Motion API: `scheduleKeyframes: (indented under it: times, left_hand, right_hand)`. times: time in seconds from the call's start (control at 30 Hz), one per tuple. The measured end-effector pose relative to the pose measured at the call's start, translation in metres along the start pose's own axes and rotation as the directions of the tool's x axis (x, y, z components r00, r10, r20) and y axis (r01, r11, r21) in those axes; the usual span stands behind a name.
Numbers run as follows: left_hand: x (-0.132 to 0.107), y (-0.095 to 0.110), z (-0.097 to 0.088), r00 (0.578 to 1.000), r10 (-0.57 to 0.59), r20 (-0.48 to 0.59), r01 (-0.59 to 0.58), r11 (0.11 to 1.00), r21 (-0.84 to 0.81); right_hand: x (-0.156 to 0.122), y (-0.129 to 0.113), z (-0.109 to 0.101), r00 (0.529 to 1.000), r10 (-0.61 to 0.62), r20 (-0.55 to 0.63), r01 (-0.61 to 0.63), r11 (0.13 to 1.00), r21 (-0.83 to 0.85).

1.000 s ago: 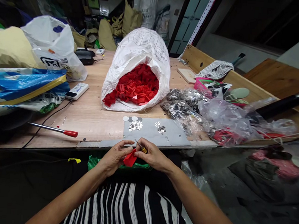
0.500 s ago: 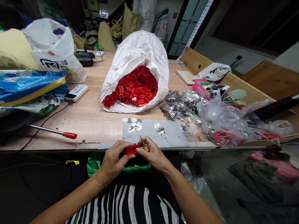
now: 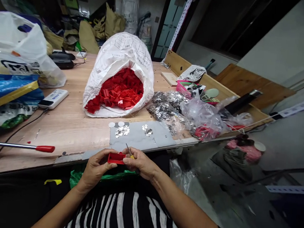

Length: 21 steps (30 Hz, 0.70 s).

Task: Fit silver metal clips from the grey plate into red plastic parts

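My left hand [image 3: 96, 167] is closed on the left end of a small red plastic box [image 3: 116, 157], its open side facing up toward me. My right hand [image 3: 143, 164] has a small yellow-handled tool [image 3: 131, 156] with a slim metal shaft tucked in its fingers, the tip pointing up and away. Fingertips of the right hand also meet the box's right end, hiding part of it. Both hands are just off the table's front edge. Beyond them, on a grey mat [image 3: 136, 141], lie two small piles of flat silvery pieces [image 3: 122, 131].
A white woven sack [image 3: 125, 51] full of red plastic parts [image 3: 123, 90] lies open behind the mat. Clear bags of metal pieces [image 3: 165, 111] are to its right. A red-handled rod [image 3: 45, 148], a white power bank [image 3: 53, 99] and plastic bags [image 3: 21, 49] occupy the left side.
My view has swung to the right, so the table scene sits further left. The red box is now turned with its hollow side showing; both hands keep their hold.
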<state>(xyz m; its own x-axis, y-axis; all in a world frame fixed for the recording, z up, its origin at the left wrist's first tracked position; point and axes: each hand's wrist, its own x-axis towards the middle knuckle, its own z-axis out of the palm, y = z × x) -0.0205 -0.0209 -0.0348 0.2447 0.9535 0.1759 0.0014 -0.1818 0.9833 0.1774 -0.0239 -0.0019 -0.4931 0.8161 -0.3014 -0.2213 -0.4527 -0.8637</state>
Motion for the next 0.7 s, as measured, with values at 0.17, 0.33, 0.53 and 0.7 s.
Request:
scheduleKeyframes:
  times: [0.17,0.33,0.53,0.7]
  left_hand:
    - [0.003,-0.003,0.007,0.977,-0.194,-0.091,0.182,0.975,-0.124]
    - [0.007,0.002,0.003,0.97,-0.162,-0.181,0.168,0.986,0.017]
    - [0.007,0.0,0.004,0.99,0.046,-0.135,0.001,0.945,0.327]
    - [0.008,0.005,0.007,0.975,0.189,-0.113,-0.125,0.898,0.422]
  right_hand:
    - [-0.002,-0.007,-0.022,0.975,-0.143,-0.172,0.081,0.942,-0.327]
    - [-0.011,-0.023,-0.082,0.74,-0.527,-0.418,-0.122,0.506,-0.854]
    - [-0.005,-0.034,-0.114,0.673,-0.627,-0.391,-0.343,0.204,-0.917]
    - [0.008,-0.038,-0.114,0.691,-0.611,-0.386,-0.396,0.126,-0.91]
